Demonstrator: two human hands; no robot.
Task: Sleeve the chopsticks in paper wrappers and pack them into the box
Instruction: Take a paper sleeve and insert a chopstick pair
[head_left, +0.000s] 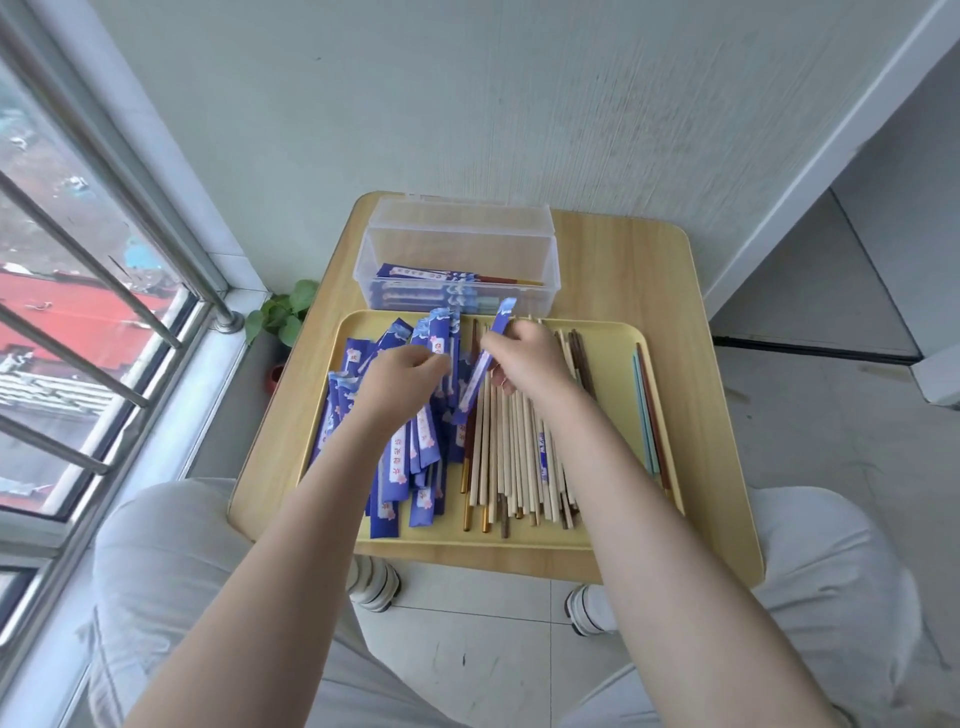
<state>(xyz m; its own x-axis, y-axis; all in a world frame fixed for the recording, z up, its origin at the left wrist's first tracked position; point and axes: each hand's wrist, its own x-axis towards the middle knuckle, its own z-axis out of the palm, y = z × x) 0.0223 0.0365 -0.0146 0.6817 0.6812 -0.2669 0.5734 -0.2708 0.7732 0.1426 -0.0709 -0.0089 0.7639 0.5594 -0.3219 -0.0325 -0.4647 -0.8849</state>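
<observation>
A yellow tray (613, 343) on a small wooden table holds a pile of blue paper wrappers (410, 462) on its left and several bare chopsticks (511, 457) in its middle. My right hand (527, 356) pinches one blue wrapper (483, 364), lifted and slanting over the chopsticks. My left hand (402, 379) is curled over the wrapper pile and pinches a wrapper (440, 338) that stands up at its fingertips. Behind the tray stands a clear plastic box (457, 260) with a few sleeved pairs (436, 275) lying inside.
A teal and a brown chopstick (649, 410) lie apart at the tray's right edge. The wooden table (639, 270) stands against a white wall. A barred window is on the left, with a small plant (283, 312) below it. My knees flank the table.
</observation>
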